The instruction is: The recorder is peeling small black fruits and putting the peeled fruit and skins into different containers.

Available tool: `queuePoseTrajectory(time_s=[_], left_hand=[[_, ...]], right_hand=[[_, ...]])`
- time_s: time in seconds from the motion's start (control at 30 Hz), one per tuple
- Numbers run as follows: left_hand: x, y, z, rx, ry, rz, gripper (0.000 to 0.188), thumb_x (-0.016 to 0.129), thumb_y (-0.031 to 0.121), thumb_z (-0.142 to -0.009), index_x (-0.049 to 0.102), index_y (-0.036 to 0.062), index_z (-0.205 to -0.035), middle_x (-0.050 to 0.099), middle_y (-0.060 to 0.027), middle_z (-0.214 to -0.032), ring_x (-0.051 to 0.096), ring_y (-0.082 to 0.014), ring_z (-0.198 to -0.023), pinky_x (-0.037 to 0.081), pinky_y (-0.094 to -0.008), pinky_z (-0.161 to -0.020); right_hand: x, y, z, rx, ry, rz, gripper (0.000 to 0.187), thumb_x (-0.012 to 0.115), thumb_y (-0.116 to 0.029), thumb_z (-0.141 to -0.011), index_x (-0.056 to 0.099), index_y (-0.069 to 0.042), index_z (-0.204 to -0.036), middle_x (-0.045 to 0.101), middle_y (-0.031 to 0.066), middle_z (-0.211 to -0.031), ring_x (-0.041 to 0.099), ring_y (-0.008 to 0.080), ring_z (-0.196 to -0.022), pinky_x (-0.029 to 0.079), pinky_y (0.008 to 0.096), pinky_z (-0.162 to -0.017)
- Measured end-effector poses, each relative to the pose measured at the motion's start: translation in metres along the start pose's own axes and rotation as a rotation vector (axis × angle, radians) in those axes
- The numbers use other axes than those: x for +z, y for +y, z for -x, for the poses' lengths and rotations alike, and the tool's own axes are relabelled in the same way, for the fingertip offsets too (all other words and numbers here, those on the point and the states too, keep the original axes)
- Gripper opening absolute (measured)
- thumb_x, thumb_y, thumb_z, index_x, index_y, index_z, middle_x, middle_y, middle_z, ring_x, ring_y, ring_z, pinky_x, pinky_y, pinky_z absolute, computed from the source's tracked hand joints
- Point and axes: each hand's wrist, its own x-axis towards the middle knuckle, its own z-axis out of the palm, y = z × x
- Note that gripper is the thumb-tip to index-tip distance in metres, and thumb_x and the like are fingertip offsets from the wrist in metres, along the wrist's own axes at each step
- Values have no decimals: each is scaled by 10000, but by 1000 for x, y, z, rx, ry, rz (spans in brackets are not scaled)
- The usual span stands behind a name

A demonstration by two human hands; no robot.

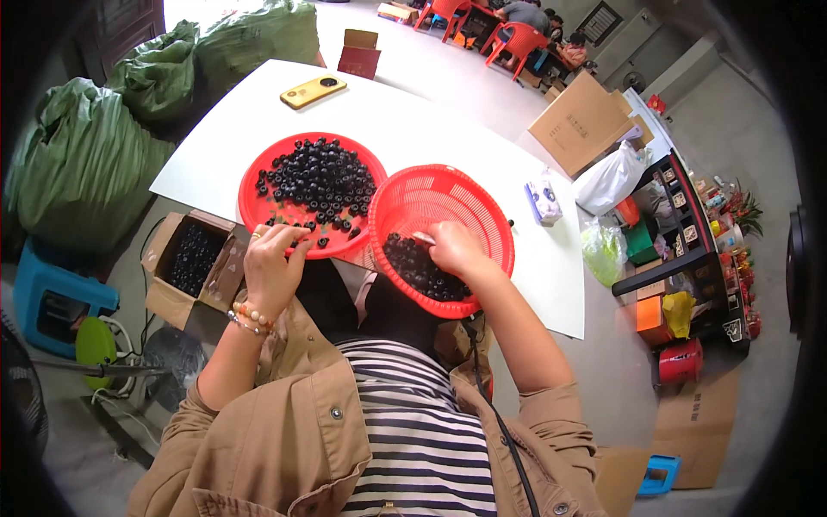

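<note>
A round red plastic tray (250,194) holds many small black ring-like parts (323,177), most of them heaped toward its far side. My left hand (277,263) is at the tray's near edge, thumb and fingers drawn together; whatever they pinch is too small to make out. Against the tray's right side, and tilted toward me, is a red slotted basket (482,202) with more black parts (418,267) in its lower part. Inside it, my right hand (455,248) has its fingers closed just above those parts. A small pale spot shows at its fingertips, unclear in kind.
On the white table (422,129) lie a yellow phone (313,90) and a tissue pack (543,202). An open carton of black parts (194,258) stands left of my lap. Green sacks (82,164) crowd the left; a cluttered shelf (680,233) stands right. People sit farther back.
</note>
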Motion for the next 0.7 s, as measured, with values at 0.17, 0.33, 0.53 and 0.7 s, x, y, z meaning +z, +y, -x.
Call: queuePoseTrajectory(time_s=[0.17,0.33,0.53,0.7], left_hand=[[-2,13,-1,10,3,154,47,638,85,-697,626,44,-716,604,-81,-688,534,-248,-645,415,-317,-636],[-2,18,2,49,-53,287,64,648,49,-711,635,25,-768,600,-79,-678,541,-178,-604,413,-260,-581],[-9,34,3,-114,-182,499,68,647,44,-740,640,12,-800,593,-44,-674,517,-73,-596,383,-203,-508],[-12,43,7,-219,-286,656,89,634,36,-751,631,2,-834,625,-52,-740,562,-75,-632,441,-202,-556]], right_hand=[[-4,-4,0,35,-27,0,169,546,-198,-756,623,-72,-838,617,157,-833,586,320,-822,454,436,-702],[-1,0,0,47,-11,-59,177,537,-169,-724,610,-39,-819,607,181,-814,580,335,-807,446,435,-711],[-12,2,3,111,117,-219,189,558,-198,-734,576,-26,-811,589,168,-748,579,293,-738,439,395,-654],[-36,-29,29,-42,139,-715,161,595,-173,-782,554,-20,-810,579,59,-712,541,115,-674,422,256,-605]])
